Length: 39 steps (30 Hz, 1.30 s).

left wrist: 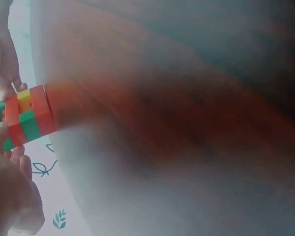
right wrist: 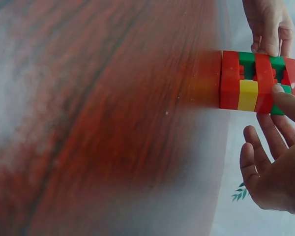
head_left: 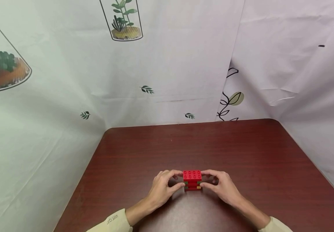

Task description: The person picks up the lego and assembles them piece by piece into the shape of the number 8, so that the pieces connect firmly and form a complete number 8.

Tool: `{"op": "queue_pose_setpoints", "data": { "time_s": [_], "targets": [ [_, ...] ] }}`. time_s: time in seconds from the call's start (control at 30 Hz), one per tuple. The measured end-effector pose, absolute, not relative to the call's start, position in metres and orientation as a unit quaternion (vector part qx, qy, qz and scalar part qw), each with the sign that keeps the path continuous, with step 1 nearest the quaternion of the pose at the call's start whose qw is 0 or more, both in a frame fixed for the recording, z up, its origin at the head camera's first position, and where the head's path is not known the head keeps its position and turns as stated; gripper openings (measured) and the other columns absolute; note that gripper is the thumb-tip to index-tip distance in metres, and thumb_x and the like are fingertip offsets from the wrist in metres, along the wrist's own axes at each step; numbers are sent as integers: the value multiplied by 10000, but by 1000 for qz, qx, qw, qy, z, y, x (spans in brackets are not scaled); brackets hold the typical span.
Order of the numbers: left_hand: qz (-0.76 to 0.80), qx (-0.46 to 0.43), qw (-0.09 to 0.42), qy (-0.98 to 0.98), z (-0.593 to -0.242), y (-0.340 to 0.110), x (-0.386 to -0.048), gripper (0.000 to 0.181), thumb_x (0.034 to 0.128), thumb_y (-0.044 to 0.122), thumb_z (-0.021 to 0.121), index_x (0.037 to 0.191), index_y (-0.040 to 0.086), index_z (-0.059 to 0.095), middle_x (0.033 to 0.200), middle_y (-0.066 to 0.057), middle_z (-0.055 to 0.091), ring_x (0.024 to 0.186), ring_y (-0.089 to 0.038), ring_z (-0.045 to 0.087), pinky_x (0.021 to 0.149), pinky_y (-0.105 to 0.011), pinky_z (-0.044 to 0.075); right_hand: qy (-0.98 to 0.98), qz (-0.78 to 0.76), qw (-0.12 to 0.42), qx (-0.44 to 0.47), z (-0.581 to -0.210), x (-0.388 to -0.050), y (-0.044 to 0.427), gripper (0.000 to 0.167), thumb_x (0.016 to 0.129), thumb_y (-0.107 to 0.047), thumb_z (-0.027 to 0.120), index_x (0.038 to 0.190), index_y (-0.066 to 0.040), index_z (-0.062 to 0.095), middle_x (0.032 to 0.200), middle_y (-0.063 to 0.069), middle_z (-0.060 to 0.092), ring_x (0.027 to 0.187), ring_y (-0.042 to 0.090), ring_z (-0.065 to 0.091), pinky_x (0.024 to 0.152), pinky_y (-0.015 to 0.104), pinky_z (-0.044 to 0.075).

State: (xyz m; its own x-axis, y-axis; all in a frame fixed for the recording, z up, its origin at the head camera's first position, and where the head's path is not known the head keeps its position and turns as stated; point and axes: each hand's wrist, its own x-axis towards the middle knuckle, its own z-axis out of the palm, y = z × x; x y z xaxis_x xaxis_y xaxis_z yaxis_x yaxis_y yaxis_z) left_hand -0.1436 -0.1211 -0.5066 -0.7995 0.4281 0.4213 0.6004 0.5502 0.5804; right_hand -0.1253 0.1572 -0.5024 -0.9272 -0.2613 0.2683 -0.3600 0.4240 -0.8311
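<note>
A stack of toy building bricks [head_left: 192, 176] stands upright on the table between the hands. Three red layers alternate with small green bricks and one yellow brick [right wrist: 248, 95], leaving gaps between them; studs show on the red top. My left hand [head_left: 162, 187] holds the stack's left end between thumb and forefinger. At the opposite end, my right hand [head_left: 224, 187] grips it the same way. In the right wrist view, the right thumb [right wrist: 285, 100] lies against a green brick in the upper layer, while its other fingers spread behind the stack.
The reddish-brown wooden table [head_left: 143, 148] extends behind and to both sides of the stack. White cloth [head_left: 172, 64] printed with plants surrounds its back and sides. Light-coloured sleeves [head_left: 115, 222] cover the forearms at the near edge.
</note>
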Motion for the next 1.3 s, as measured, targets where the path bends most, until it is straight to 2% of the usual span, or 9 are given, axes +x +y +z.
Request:
{"op": "queue_pose_setpoints", "data": {
  "time_s": [0.23,0.37,0.53,0.67,0.87,1.03,1.3],
  "targets": [
    [-378,-283,115,-874,-507,-121,-145,362,889,328,875,1215,205,775,1101,138,767,912,-116,702,822,-345,516,-842,502,65,186,-504,-128,158,338,859,-150,900,1159,-29,802,930,40,785,736,64,666,635,271,543],
    [-380,-281,116,-874,-505,-120,-146,365,894,333,869,1224,206,781,1092,140,770,914,-126,704,819,-347,517,-840,501,80,193,-504,-129,158,326,857,-136,898,1149,-18,812,986,78,792,706,59,625,618,273,536],
    [-378,-276,119,-875,-502,-119,-149,361,901,334,864,1233,213,792,1087,160,770,922,-80,690,823,-348,511,-842,496,96,192,-504,-130,157,325,854,-133,897,1148,-21,819,1017,57,794,704,51,593,620,270,525],
    [-377,-272,124,-877,-501,-118,-151,358,905,323,862,1236,203,801,1081,163,774,921,-101,695,820,-350,502,-841,493,107,196,-504,-133,155,319,851,-115,893,1145,-16,819,1002,57,797,698,59,590,615,270,519],
    [-371,-263,118,-883,-500,-117,-156,353,916,323,853,1244,201,805,1075,166,780,926,-78,688,830,-346,489,-841,497,102,185,-503,-136,153,325,864,-123,884,1163,-15,814,999,64,799,714,70,628,636,274,543],
    [-366,-259,124,-885,-501,-116,-160,333,929,318,841,1232,183,811,1056,145,790,918,-65,680,828,-361,492,-847,491,106,176,-504,-140,152,322,858,-123,889,1155,-21,819,1003,57,801,684,70,591,616,260,514],
    [-366,-251,110,-889,-501,-115,-169,320,957,338,811,1228,168,811,986,134,792,896,-143,698,836,-387,486,-855,483,103,159,-503,-148,150,305,870,-142,887,1150,-37,826,925,-12,791,640,64,508,578,237,436]
  ]
}}
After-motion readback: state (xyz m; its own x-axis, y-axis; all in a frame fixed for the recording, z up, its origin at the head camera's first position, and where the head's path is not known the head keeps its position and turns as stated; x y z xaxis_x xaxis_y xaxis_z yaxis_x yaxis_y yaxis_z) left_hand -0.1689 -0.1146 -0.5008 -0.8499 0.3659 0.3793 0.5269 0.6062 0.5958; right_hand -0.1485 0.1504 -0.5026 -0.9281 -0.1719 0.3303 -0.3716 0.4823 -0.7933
